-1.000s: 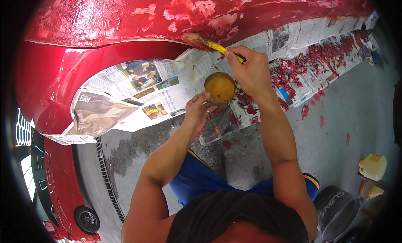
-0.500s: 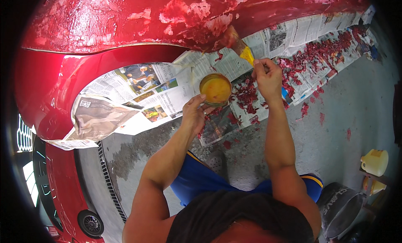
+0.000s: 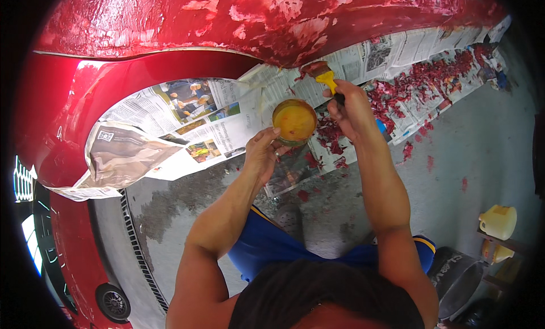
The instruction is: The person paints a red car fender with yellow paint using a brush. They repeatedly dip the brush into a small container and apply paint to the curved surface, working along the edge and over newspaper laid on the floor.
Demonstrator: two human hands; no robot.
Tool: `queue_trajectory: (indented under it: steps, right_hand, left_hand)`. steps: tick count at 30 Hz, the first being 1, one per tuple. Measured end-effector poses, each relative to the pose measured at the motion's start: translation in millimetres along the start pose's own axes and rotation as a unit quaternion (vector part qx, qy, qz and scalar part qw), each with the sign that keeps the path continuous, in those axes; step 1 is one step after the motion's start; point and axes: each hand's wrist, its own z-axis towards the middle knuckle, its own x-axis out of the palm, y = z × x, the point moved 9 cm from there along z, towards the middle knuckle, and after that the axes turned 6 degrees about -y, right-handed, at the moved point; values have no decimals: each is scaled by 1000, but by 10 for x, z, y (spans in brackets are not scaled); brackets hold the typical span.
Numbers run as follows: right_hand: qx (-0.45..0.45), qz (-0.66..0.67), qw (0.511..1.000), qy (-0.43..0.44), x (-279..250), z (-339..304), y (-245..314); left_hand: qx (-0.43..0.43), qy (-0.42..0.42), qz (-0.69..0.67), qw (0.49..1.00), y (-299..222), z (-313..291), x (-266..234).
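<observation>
My left hand [image 3: 264, 151] is closed round the side of a small round tin [image 3: 293, 140] with yellowish liquid inside. In my right hand [image 3: 356, 110] is a paintbrush [image 3: 325, 76] with a yellow ferrule and a dark handle. Its reddish-brown bristles point up and left, close under the lower edge of a red car panel [image 3: 187, 28]. That panel is wet and wrinkled at the left, with pale patches where the paint has come off. Newspaper sheets [image 3: 159, 116] lie beneath the panel, below and left of the tin.
Red paint flakes [image 3: 414, 85] litter the newspaper on the right, and some lie on the grey floor [image 3: 431, 176]. A dark bin [image 3: 457, 278] and a pale yellow jug [image 3: 498, 222] stand at lower right. Another red car [image 3: 74, 244] and a drain grate [image 3: 139, 238] are at left.
My right hand has turned and drawn the brush down and left, off the panel's patchy lower surface. The tin in my left hand has hardly moved.
</observation>
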Motion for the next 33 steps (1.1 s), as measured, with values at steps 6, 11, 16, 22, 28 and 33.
queue_trajectory:
  steps: [6,11,16,22,28,33]
  right_hand:
    - [19,-7,998,65,528,105,401]
    - [7,45,993,107,702,-39,654]
    - [-13,51,990,130,366,-417,820]
    - [24,75,994,70,97,-320,308]
    - [12,167,985,48,452,-155,42]
    - [-8,214,974,76,436,-364,124]
  left_hand:
    - [-14,23,0,1000,32,1,76]
    - [-19,37,-7,999,54,13,98]
    - [-15,35,-6,999,36,7,65]
    - [-25,25,4,999,61,3,91]
    - [-18,39,13,999,70,-16,119]
    - [-11,40,24,999,70,5,73]
